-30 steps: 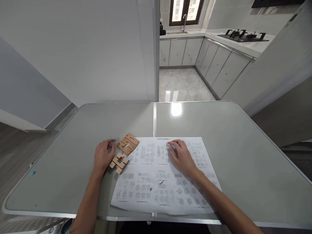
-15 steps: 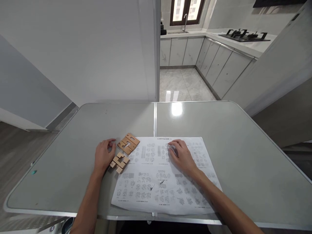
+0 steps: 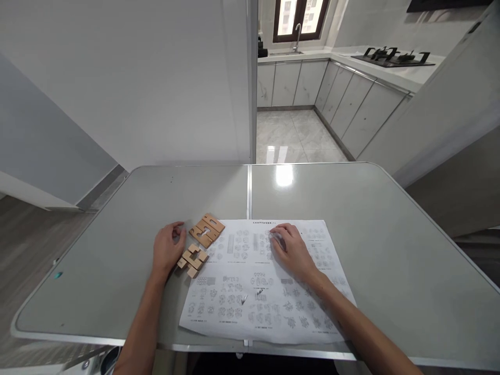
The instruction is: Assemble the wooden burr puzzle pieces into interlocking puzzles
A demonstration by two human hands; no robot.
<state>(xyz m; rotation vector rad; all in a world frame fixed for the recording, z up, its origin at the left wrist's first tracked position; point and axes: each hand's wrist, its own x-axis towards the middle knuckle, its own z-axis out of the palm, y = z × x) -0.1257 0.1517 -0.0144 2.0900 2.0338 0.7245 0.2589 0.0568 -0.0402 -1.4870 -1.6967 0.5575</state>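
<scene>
I'm looking down on a grey folding table (image 3: 351, 208), with both of the person's hands low in the middle of the view. The left hand (image 3: 167, 250) lies palm down on the bare tabletop. Its fingers are loosely curled and it grips nothing. Right beside it are the notched wooden puzzle pieces, in two groups. The lower cluster (image 3: 192, 260) sits just beside the thumb side of that hand, though I can't tell whether skin meets wood. The upper cluster (image 3: 207, 230) is a row of slotted bars lying flat near the fingertips, overlapping the top left corner of the paper.

The paper is a printed instruction sheet (image 3: 261, 291) covered in small assembly diagrams. It lies flat across the table's centre seam (image 3: 247, 192), and its near edge reaches almost to the table's front rim. The right hand (image 3: 291, 250) rests on the upper middle of the sheet, palm down and fingers bent onto the print, with nothing clasped in it.

Past the table there is a white partition wall (image 3: 156, 78). To its right is a kitchen with a gas hob (image 3: 390, 56) on the counter and a tap (image 3: 297, 31) under the window.
</scene>
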